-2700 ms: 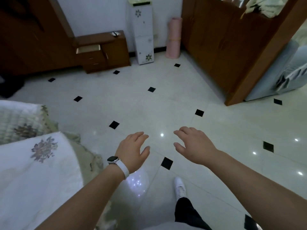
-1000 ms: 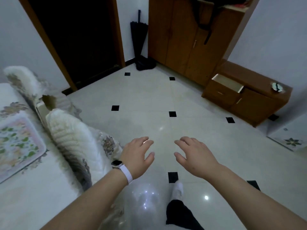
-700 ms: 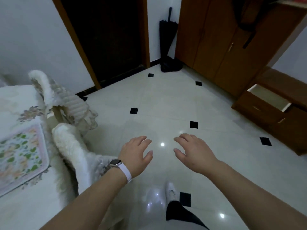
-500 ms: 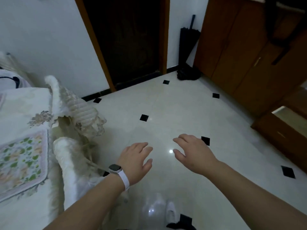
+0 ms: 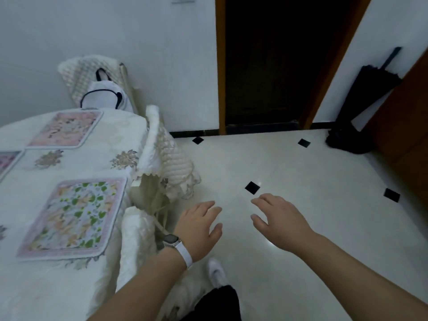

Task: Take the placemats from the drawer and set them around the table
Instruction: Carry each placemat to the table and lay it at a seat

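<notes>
Three placemats lie flat on the cloth-covered counter, well apart from both hands: green-leaf placemat nearest, at the counter's right edge; pink placemat beyond it, toward the wall; a third placemat only partly in view at the left border. Against half a second ago the view has swung left: only the green-leaf mat showed then, now two more do, and the open drawer at the right edge has passed out of frame. Both hands keep the same pose as before. A white bag with dark trim sits on the far chair behind the counter; its contents cannot be seen. A quilted chair cover hangs just beside the counter's right edge. Left hand, with a watch on the wrist, hovers palm down over the floor, fingers loosely spread, grip empty. Right hand is level with it and near, palm down, fingers relaxed, grip empty. A dark doorway stands ahead, and a folded umbrella leans to its right.
</notes>
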